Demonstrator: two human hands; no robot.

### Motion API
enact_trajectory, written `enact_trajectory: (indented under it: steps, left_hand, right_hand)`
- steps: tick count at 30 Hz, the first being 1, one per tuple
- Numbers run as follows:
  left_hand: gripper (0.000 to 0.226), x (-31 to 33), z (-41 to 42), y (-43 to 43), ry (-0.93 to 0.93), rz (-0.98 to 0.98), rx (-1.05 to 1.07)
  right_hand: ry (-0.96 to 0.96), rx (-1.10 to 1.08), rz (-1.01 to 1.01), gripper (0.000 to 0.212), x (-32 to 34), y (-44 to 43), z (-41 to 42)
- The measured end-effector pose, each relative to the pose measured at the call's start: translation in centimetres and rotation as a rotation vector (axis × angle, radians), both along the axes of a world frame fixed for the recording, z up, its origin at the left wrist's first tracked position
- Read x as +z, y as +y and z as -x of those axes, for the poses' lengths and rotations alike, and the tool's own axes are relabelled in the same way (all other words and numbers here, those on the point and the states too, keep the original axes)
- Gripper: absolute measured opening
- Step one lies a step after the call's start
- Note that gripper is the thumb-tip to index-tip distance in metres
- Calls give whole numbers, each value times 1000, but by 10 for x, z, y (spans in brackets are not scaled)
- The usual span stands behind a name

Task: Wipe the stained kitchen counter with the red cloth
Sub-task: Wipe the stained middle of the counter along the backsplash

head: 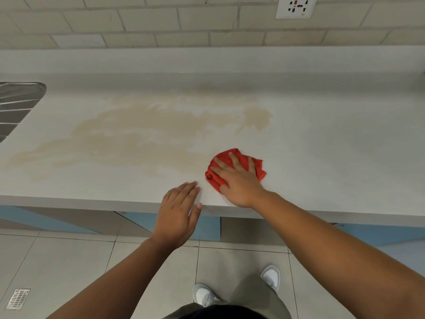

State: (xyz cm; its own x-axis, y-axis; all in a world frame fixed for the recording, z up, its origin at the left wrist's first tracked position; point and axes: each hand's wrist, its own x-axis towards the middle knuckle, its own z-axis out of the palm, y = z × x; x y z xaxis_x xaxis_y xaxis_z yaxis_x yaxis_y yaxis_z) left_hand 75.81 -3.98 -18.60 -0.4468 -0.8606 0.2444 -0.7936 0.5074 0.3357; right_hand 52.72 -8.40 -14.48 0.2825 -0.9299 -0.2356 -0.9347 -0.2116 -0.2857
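Head view: my right hand [239, 180], fingers spread flat, presses the bunched red cloth [224, 157] onto the table [333, 157] near its front edge. The stain [138, 134] spreads from the cloth leftward and toward the back edge, with open room that way. My left hand [179, 210] lies open at the front edge, just beside the cloth.

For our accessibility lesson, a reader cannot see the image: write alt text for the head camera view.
A person's right hand presses a crumpled red cloth onto a pale kitchen counter, at the near right edge of a wide tan stain. The left hand lies open at the counter's front edge; a sink drainboard shows far left.
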Motion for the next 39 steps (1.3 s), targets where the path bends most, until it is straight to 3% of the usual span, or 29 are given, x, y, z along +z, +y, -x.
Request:
enact_trajectory:
  steps: [2,4,6,10,13,15,20,24,26,29,34,39]
  left_hand:
    - [45,9,4,-6,90,22,39]
    - [40,20,16,-13,167,72,45]
    - [37,33,39,-23,219,97,5]
    - [46,52,107,-48,153,-80,-67]
    - [66,43,159,-55,-193,-255,18]
    - [71,33,182,-53,-345,-315,110]
    - [69,31,225,-69,-361,-323,154]
    - [65,29,232,-58,-361,-279,-113]
    - [62,24,210,-49,-276,-279,-215]
    - [62,20,174,-53,-133,-259,-53]
    - [76,20,168,-82,-181,-282,360]
    - [72,26,240,-107,-220,-331,410]
  right_hand:
    - [-198,-13,-55,64,4,9,4]
    - [-534,-145,-57,65,15,15,18]
    - [-698,-281,105,59,21,22,41]
    - [-471,-371,349,45,16,44,94]
    - [-277,-336,364,46,5,52,137]
    - [-129,-335,317,57,0,53,161]
    - [13,-335,227,64,-3,51,196]
    - [-3,-322,201,66,-1,37,209]
    - [-9,-293,191,65,-1,32,210]
    - [-16,-275,188,64,-2,21,216]
    - [-18,-349,220,59,-3,12,244]
    - [-23,-375,181,61,-3,19,285]
